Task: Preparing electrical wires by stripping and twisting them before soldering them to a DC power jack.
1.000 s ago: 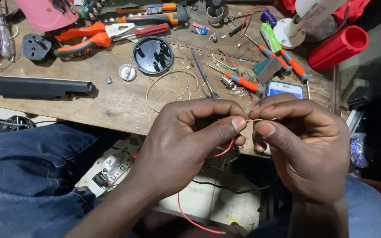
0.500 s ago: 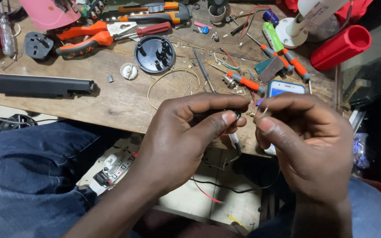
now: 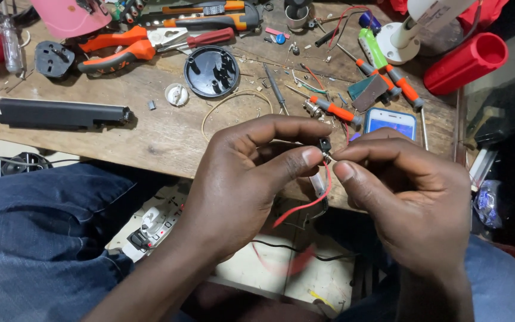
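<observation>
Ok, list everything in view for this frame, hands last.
small part: one, black, pinched between both hands
wire: one, red, hanging from the part
pliers: one, orange handles, bench top left
round cover: one, black, bench centre
long bar: one, black, bench left edge
phone: one, blue screen, behind the hands
cylinder: one, red, bench right
left hand: pinching the part
right hand: fingertips at the wire end

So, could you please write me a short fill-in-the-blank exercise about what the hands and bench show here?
1. The left hand and right hand pinch a small black part with a ____ wire hanging from it.
2. The phone on the wooden bench lies screen ____.
3. The pliers have ____ handles.
Missing words: red; up; orange
</observation>
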